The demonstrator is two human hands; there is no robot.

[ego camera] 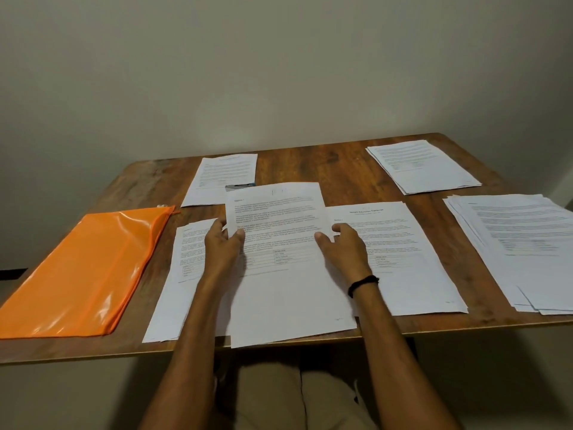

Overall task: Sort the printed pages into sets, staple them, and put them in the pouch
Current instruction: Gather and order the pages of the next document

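5 paper stacks (421, 166), orange pouch (83, 274), half-hidden stapler (240, 186) around pages (279, 274).

**Brown wooden worktop, papers spread across it**

A glossy orange plastic zip pouch (83, 274) lies flat at the left of the worktop (341, 169). Beside the pouch lies a near-left printed sheet (183, 274), and a titled printed sheet (412, 268) lies right of centre. A fanned pile of white pages (521, 252) sits at the right edge. Two stacks lie further back: a far-left stack (223, 178) and a far-right stack (423, 166). A small blue-and-silver stapler (240, 186) rests on the far-left stack, half hidden behind a raised set of pages (285, 290).
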